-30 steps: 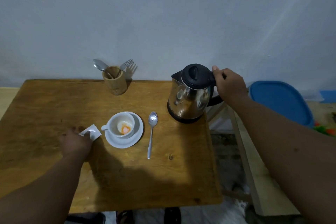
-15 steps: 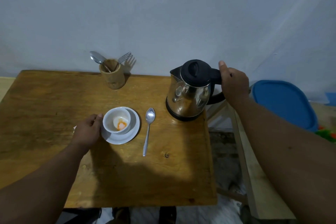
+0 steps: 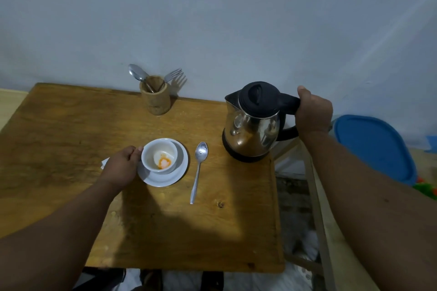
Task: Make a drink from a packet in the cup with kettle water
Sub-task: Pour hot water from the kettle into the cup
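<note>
Far left, a white packet (image 3: 105,162) pokes out from under the left hand (image 3: 120,166), flat on the table (image 3: 59,130). That hand curls against the cup (image 3: 160,155), fingers closed at its near side, likely round the handle, though the handle itself is hidden; a steadying hold, by the look of it, ready for pouring. The cup sits tilted on its saucer (image 3: 165,178), orange powder heaped in the bottom. Just right, a spoon (image 3: 199,168) lies waiting for the stir. Behind, a wooden holder (image 3: 156,99) keeps spare cutlery clear. On to the kettle (image 3: 254,125), upright near the table's right edge, with the right hand (image 3: 313,111) wrapped tight round its black handle, thumb on top, set to lift.
</note>
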